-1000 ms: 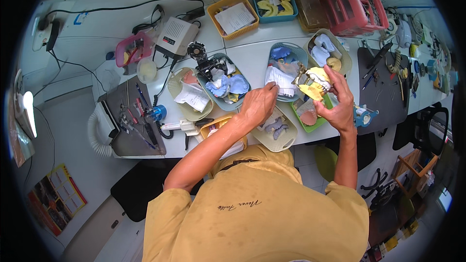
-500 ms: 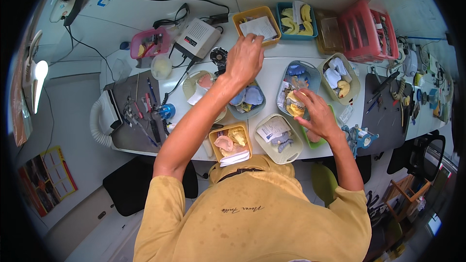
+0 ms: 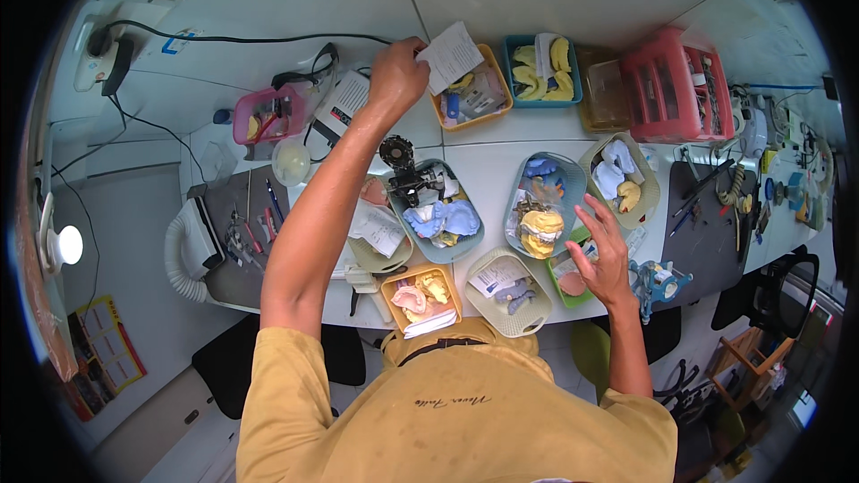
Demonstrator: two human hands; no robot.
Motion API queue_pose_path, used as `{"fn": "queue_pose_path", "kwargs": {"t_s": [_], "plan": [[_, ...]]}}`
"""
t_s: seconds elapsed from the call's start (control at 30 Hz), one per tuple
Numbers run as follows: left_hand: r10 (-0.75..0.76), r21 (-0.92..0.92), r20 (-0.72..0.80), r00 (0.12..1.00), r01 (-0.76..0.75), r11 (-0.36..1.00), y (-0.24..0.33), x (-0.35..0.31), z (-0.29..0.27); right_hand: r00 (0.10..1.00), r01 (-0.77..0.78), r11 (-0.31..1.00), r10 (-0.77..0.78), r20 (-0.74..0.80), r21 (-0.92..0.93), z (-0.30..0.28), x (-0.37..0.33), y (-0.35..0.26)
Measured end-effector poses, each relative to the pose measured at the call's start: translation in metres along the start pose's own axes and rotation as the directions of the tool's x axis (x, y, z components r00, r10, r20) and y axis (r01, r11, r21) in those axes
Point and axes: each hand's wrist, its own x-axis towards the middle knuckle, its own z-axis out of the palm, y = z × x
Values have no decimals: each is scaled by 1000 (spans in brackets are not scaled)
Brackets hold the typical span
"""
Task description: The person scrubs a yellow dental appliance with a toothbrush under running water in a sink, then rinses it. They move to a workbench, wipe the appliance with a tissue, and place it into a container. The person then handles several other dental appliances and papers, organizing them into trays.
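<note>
At the back of the bench my left hand (image 3: 398, 80) pinches the edge of a white printed paper slip (image 3: 452, 58). The slip is tilted over an orange basket (image 3: 490, 118) that holds bagged pieces and something yellow. My right hand (image 3: 603, 258) is spread and holds nothing, above a green tray (image 3: 573, 297) with a pink piece in it. Left of that hand, a yellow dental model (image 3: 541, 231) lies in a grey-blue basket (image 3: 575, 170) with blue pieces. Another blue-grey basket (image 3: 470, 250) holds blue and white dental casts (image 3: 447, 219), with a black articulator (image 3: 407, 179) at its far-left edge.
Near me stand an orange basket (image 3: 386, 297) with pink and yellow casts and a pale basket (image 3: 514, 329). A teal basket (image 3: 546, 100) and a red drawer unit (image 3: 658, 89) are at the back right. A blue articulator (image 3: 660, 284) stands beside my right wrist.
My left hand has lifted the paper slip from the back orange basket and moved left, uncovering its contents. My right hand has come away from the yellow dental model, moving right and nearer me.
</note>
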Motion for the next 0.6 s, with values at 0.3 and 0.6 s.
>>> {"fn": "queue_pose_path", "kwargs": {"t_s": [0.3,0.6], "plan": [[-98,-39,-194,976,92,995,-2,-21,-69,983,-105,994,106,-150,18,0,19,10],[-336,-311,-99,937,291,905,-4,-60,-69,982,-21,999,29,-188,43,0,57,-3]]}}
